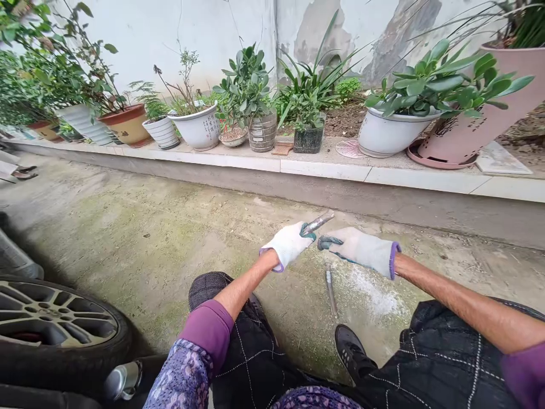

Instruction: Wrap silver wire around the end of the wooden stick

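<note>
Jutting from left hand, metal rod; right hand just beside.

Outdoor yard in even daylight. A concrete floor, greened with moss in patches, runs to a low tiled ledge that crosses the view. On the ledge stands a row of potted plants: a terracotta pot at left, white pots in the middle, a large pink pot at right. Behind it lie a soil bed and a white wall with grey peeled patches. A car wheel fills the lower left.
</note>
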